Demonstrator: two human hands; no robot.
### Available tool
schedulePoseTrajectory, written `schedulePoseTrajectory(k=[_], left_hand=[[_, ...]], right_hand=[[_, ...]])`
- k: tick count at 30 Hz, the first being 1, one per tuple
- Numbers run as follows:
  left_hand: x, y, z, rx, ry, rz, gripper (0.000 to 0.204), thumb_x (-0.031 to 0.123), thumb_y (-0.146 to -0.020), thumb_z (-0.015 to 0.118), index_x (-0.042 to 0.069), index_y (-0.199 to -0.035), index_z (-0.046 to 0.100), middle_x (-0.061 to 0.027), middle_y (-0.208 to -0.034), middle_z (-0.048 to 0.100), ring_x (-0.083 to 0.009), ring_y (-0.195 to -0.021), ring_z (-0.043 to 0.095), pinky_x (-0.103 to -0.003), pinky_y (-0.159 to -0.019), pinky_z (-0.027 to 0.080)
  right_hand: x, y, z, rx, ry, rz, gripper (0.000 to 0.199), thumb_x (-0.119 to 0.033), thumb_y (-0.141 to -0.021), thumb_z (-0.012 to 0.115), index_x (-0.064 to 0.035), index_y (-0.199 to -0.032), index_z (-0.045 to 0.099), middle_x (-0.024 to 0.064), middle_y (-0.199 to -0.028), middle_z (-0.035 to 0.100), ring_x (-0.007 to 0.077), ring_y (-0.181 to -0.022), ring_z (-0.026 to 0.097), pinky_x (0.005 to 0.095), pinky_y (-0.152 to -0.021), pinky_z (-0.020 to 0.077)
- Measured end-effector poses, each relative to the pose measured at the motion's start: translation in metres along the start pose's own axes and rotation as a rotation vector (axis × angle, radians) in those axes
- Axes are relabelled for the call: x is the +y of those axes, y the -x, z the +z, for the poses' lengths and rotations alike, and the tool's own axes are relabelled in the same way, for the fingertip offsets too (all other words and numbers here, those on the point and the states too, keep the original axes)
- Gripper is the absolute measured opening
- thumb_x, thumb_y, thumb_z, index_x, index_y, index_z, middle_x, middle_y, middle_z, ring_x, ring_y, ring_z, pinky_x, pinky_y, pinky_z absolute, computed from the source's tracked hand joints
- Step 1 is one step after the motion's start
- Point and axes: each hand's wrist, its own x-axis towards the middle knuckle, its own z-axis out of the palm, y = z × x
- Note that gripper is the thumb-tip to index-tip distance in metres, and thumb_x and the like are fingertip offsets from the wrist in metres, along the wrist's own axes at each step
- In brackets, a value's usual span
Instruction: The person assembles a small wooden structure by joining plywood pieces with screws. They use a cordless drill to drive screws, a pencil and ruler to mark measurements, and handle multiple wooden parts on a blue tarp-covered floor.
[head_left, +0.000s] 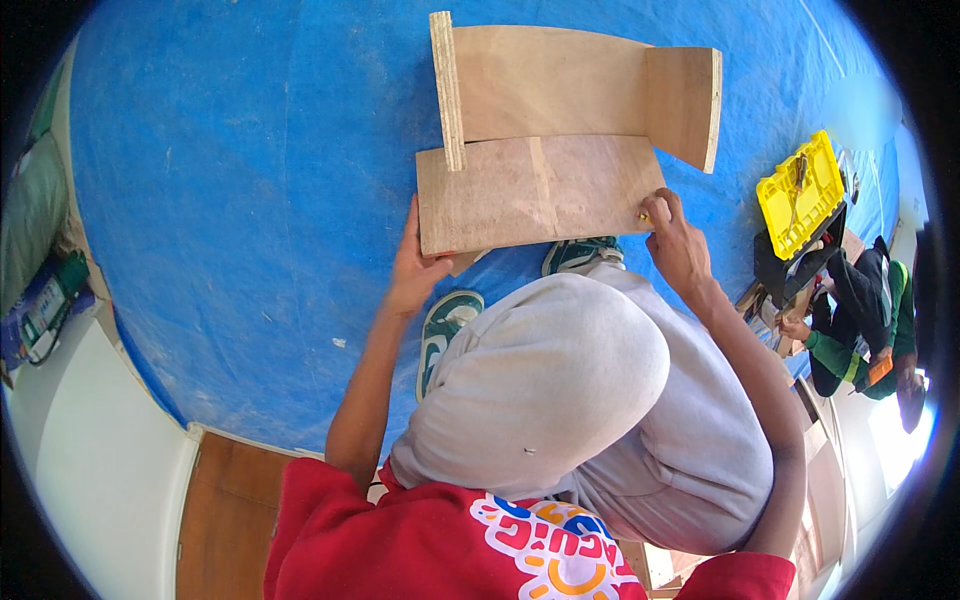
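In front of my knees stands a plywood assembly, with a flat panel (pixel 500 195) nearest me. Behind it are a wider board (pixel 550 85), an upright left side piece (pixel 447 95) seen on its layered edge, and a right side piece (pixel 682 105). My left hand (pixel 412 272) grips the panel's near left corner, thumb along its front edge. At the near right corner, my right hand (pixel 678 240) has its fingers pinched around a small brass-coloured piece (pixel 643 215), too small to name surely. Part of a lower wooden piece (pixel 468 262) shows beneath the panel.
A blue tarp (pixel 240 220) covers the floor. To the right lies an open toolbox with a yellow lid (pixel 800 195), beside a co-worker in a green sleeve (pixel 835 360). At the far left are a green boxy item (pixel 55 300) and a white wall (pixel 110 420).
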Motion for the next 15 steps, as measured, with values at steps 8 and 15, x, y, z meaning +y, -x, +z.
schedulePoseTrajectory(k=[8, 15], left_hand=[[0.036, -0.009, 0.002, -0.007, -0.034, -0.448, 0.048, 0.024, -0.107, 0.059, -0.001, -0.145, 0.045, -0.0171, -0.123, 0.071, -0.0205, -0.103, 0.074, -0.027, -0.066, 0.058], [0.075, 0.001, 0.036, -0.201, -0.002, -0.510, 0.049, 0.023, -0.106, 0.061, -0.001, -0.145, 0.042, -0.0174, -0.111, 0.072, -0.0225, -0.084, 0.076, -0.025, -0.060, 0.056]], right_hand=[[0.009, 0.008, -0.008, 0.031, 0.043, -0.136, 0.047, 0.003, -0.081, 0.068, -0.0153, -0.122, 0.054, 0.0124, -0.137, 0.056, 0.0385, -0.096, 0.071, 0.0499, -0.079, 0.0602], [0.034, 0.078, -0.022, 0.105, -0.027, 0.025, 0.037, -0.004, -0.087, 0.069, -0.0128, -0.121, 0.058, 0.0143, -0.141, 0.056, 0.0403, -0.095, 0.071, 0.0501, -0.080, 0.0601]])
